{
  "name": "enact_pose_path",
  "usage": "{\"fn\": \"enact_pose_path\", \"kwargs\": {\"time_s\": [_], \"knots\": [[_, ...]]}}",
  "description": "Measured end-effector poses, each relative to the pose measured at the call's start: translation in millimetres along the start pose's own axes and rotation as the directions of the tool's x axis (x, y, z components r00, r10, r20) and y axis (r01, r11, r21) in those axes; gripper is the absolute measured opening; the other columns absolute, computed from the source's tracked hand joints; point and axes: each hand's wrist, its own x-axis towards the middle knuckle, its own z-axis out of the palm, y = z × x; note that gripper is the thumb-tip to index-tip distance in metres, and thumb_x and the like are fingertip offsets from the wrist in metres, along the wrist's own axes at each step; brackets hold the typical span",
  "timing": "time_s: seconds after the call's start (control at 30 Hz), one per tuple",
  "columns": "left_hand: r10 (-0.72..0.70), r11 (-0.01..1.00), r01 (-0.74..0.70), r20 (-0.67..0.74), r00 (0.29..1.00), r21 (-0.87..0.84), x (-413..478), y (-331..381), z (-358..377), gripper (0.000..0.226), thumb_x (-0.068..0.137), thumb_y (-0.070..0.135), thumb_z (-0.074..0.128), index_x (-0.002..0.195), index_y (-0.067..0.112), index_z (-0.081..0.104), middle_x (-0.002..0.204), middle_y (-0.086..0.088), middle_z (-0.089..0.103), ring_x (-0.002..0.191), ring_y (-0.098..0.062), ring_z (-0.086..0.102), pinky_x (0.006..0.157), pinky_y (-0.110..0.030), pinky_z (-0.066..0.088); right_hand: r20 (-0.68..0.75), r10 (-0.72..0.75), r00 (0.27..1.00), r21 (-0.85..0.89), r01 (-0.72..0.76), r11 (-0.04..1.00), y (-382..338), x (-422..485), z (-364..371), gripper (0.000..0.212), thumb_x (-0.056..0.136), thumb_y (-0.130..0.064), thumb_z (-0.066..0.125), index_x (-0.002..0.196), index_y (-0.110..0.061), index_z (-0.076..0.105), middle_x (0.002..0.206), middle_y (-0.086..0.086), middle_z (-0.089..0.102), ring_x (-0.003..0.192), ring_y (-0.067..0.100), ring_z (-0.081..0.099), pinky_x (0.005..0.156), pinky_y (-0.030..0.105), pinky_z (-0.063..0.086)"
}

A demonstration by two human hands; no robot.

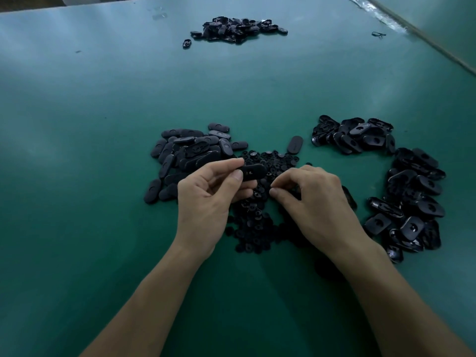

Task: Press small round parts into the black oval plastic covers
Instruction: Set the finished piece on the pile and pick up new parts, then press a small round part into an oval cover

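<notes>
So the black oval cover (253,171) in play is up off the table. It's pinched at its 9 o'clock end between the thumb and curled fingers of the left hand (206,202), with the long axis running roughly 9 to 3 and the free end poking toward the right hand (314,199). That hand sits near the cover's 4 o'clock, not touching it, fingers curled and thumb meeting forefinger over the heap of small round parts (257,220). Honestly can't tell if there's a part in that pinch, it's all black on black. My guess is the next bit is a short hop toward 10 o'clock to get a part onto the cover, so the right hand does the travelling. Around them there's a left pile of covers (190,155) at 10 o'clock, a right heap (417,191) at 3, a lone cover (295,144) at 1, and a far pile (237,28) way off at 12 on the green table (90,112).
</notes>
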Motion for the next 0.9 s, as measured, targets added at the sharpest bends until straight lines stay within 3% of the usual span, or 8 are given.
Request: {"fn": "enact_pose_path", "kwargs": {"time_s": [0.17, 0.3, 0.47, 0.6, 0.7, 0.9], "knots": [[0.016, 1.0, -0.015, 0.01, 1.0, -0.008, 0, -1, -2, 0.017, 0.093, 0.0, 0.065, 0.1, 0.014, 0.073, 0.087, -0.01, 0.076, 0.082, -0.027, 0.076, 0.072, -0.025, 0.059, -0.062, -0.042, 0.997, 0.051, 0.046, 0.998, -1, 1, 0, 0.002, 0.093, -0.024, 0.067, 0.091, -0.022, 0.068, 0.085, -0.009, 0.061, 0.084, 0.012, 0.055, 0.076, 0.03, 0.047], [0.014, 1.0, -0.013, 0.011, 1.0, -0.006, 0, -1, -2, 0.018, 0.091, 0.001, 0.067, 0.1, 0.015, 0.073, 0.087, -0.009, 0.076, 0.082, -0.027, 0.076, 0.071, -0.024, 0.059, -0.134, -0.064, 0.989, 0.16, 0.085, 0.983, -4, 2, -3, 0.006, 0.095, -0.014, 0.065, 0.09, -0.018, 0.064, 0.079, -0.013, 0.062, 0.076, 0.006, 0.055, 0.068, 0.013, 0.042], [0.005, 1.0, -0.005, 0.01, 1.0, 0.002, -1, -1, 0, 0.02, 0.09, -0.001, 0.067, 0.102, 0.014, 0.073, 0.087, -0.008, 0.076, 0.081, -0.026, 0.076, 0.071, -0.024, 0.059, -0.186, -0.047, 0.981, 0.292, 0.101, 0.951, -6, 2, -4, 0.006, 0.093, -0.013, 0.068, 0.094, -0.018, 0.068, 0.081, -0.016, 0.065, 0.075, -0.001, 0.06, 0.067, 0.004, 0.04], [0.003, 1.0, -0.003, 0.018, 1.0, 0.028, -2, -1, 1, 0.02, 0.09, -0.004, 0.067, 0.101, 0.011, 0.072, 0.087, -0.009, 0.077, 0.079, -0.023, 0.076, 0.071, -0.023, 0.059, -0.201, -0.031, 0.979, 0.431, 0.116, 0.895, -10, 1, -6, 0.016, 0.089, -0.011, 0.072, 0.098, -0.025, 0.071, 0.085, -0.015, 0.069, 0.079, 0.004, 0.066, 0.072, 0.011, 0.048], [0.001, 0.999, -0.003, 0.025, 1.0, 0.047, -3, -1, 1, 0.021, 0.09, -0.004, 0.068, 0.101, 0.013, 0.073, 0.087, -0.009, 0.077, 0.079, -0.023, 0.076, 0.071, -0.024, 0.059, -0.15, -0.007, 0.989, 0.52, 0.085, 0.85, -11, 1, -4, 0.019, 0.089, -0.009, 0.072, 0.098, -0.026, 0.073, 0.083, -0.012, 0.071, 0.078, 0.009, 0.068, 0.073, 0.02, 0.053], [0.001, 0.998, -0.004, 0.046, 0.999, 0.056, -3, 1, 2, 0.025, 0.088, -0.005, 0.068, 0.102, 0.015, 0.073, 0.089, -0.01, 0.077, 0.08, -0.023, 0.076, 0.071, -0.024, 0.059, -0.043, 0.046, 0.998, 0.601, -0.011, 0.799, -11, 1, -3, 0.022, 0.09, -0.008, 0.071, 0.1, -0.026, 0.075, 0.083, -0.011, 0.074, 0.078, 0.005, 0.069, 0.073, 0.024, 0.056]]}}
